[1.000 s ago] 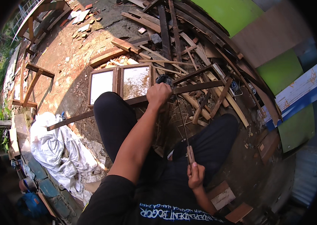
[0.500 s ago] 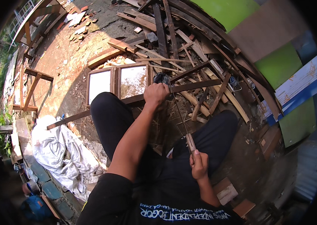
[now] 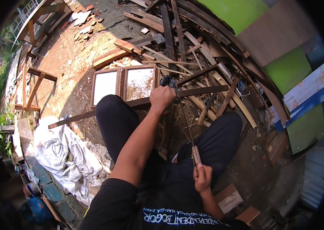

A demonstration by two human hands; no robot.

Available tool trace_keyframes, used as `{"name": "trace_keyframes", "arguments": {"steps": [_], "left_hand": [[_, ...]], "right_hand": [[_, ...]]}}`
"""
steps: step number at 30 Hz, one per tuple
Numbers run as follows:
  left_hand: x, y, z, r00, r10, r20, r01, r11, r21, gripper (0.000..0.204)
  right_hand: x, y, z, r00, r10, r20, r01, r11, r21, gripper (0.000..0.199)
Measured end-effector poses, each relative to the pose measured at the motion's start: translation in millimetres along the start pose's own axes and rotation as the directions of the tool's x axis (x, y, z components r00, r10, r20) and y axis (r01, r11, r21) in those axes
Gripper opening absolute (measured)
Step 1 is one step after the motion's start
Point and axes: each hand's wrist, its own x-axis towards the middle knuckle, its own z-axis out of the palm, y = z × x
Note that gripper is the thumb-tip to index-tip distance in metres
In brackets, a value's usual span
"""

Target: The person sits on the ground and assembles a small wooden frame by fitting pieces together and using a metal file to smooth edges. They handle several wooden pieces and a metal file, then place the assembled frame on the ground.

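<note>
Right hand point(image 3: 202, 177) is closed around the wooden handle of a thin saw point(image 3: 187, 122). Left hand point(image 3: 162, 97) clamps the long dark wooden strip point(image 3: 139, 102) across the knees. Judgement: keep strokes straight, the strip pinned firm. Beyond lies a glazed window frame point(image 3: 123, 82).

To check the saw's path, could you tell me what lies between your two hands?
In the head view, only the thin saw blade spans from left hand to right hand.
</note>
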Motion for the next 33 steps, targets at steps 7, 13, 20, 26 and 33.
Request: {"name": "trace_keyframes", "arguments": {"steps": [7, 13, 20, 26, 33], "left_hand": [[0, 15, 10, 0.996, 0.092, 0.013, -0.091, 0.995, -0.029, 0.04], [-1, 0, -2, 0.999, -0.042, -0.01, 0.042, 0.999, 0.007, 0.041], [-8, 1, -4, 0.999, -0.001, -0.038, 0.002, 1.0, 0.01, 0.042], [-7, -1, -3, 0.998, -0.06, 0.004, 0.06, 0.998, -0.005, 0.043], [-7, 0, -6, 1.0, -0.005, -0.016, 0.005, 1.0, -0.024, 0.044]], "right_hand": [[116, 22, 32, 0.988, -0.068, -0.139, 0.059, 0.996, -0.066, 0.05], [13, 6, 15, 0.999, -0.039, -0.009, 0.039, 0.999, -0.013, 0.055], [96, 6, 43, 0.998, -0.057, -0.013, 0.057, 0.998, -0.009, 0.056], [95, -6, 44, 0.995, -0.096, -0.018, 0.094, 0.991, -0.1, 0.059], [5, -7, 10, 1.0, -0.024, 0.007, 0.024, 0.999, -0.038, 0.055]]}}
